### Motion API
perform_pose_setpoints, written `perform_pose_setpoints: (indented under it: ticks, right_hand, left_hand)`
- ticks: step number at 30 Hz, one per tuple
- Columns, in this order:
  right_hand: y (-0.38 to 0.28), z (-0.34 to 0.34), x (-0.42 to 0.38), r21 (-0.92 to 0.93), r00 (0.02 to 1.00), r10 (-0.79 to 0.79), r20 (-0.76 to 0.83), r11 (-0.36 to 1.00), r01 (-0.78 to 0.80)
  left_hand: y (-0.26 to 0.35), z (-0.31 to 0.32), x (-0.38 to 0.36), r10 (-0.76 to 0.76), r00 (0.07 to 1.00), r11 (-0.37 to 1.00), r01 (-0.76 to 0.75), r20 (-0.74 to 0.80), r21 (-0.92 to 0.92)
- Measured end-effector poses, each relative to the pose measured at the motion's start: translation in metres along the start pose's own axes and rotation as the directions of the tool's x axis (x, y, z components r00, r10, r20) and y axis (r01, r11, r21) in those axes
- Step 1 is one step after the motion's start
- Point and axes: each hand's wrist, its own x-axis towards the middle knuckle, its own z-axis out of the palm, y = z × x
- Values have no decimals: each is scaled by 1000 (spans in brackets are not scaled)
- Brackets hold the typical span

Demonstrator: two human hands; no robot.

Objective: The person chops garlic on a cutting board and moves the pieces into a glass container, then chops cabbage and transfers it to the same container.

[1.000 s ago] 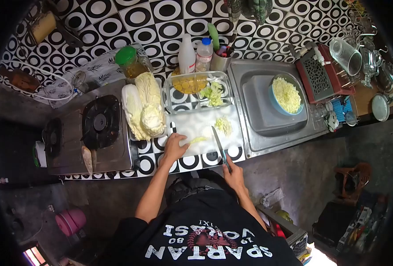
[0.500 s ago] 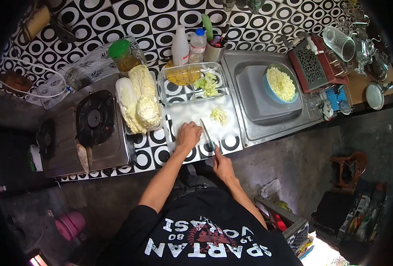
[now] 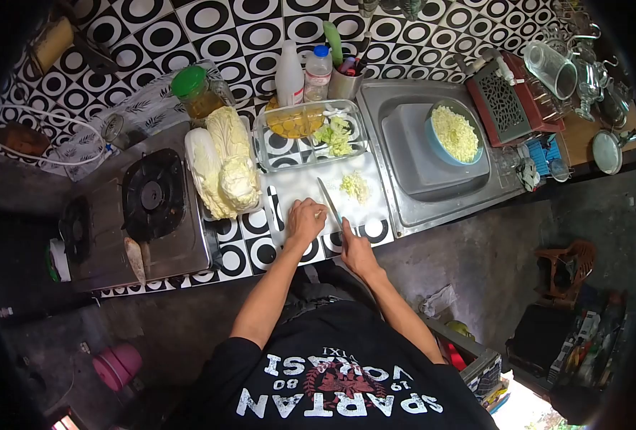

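My right hand (image 3: 357,251) is wrapped round the handle of a knife (image 3: 329,197), whose blade points away from me over a whitish cutting board (image 3: 296,183). My left hand (image 3: 306,219) rests on the board just left of the blade, fingers curled down; whatever lies under them is hidden. To the right of the blade sits a small pile of finely chopped pale cabbage (image 3: 354,187). Behind the board, a clear rectangular dish (image 3: 260,152) holds pale green leaf pieces (image 3: 334,135). Whole napa cabbages (image 3: 221,161) lie left of the board.
A blue bowl (image 3: 438,147) full of chopped cabbage stands in the steel sink (image 3: 397,215) at right. The gas stove (image 3: 178,247) is at left. A white bottle (image 3: 289,75), a blue-capped bottle (image 3: 318,75) and a utensil cup (image 3: 344,87) line the tiled wall.
My right hand and the knife have shifted slightly away from me and left, the blade tip reaching farther up the board. My left hand has barely moved.
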Motion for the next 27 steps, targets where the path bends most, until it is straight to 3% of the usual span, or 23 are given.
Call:
perform_pose_setpoints:
  ticks: [3,8,14,18,21,27]
  right_hand:
    - [-1,3,-18,-20,997,61,40,998,-60]
    - [11,31,-21,26,998,21,-66,999,-19]
    - [-1,9,7,11,1000,-3,-22,1000,3]
    - [-8,5,-16,-6,998,53,23,999,-53]
    - [1,21,-29,1,999,15,-33,1000,-15]
    - [4,27,3,-2,999,27,-33,1000,-27]
  left_hand:
    - [-2,0,2,-43,999,999,43,10,-13]
    - [0,-4,6,-102,990,993,108,102,-57]
    - [-1,-6,5,-57,994,996,62,90,-58]
    - [-8,-3,7,-80,994,989,88,76,-117]
    - [-6,-2,9,-125,990,982,133,65,-131]
    - [-15,2,8,-68,993,990,79,100,-113]
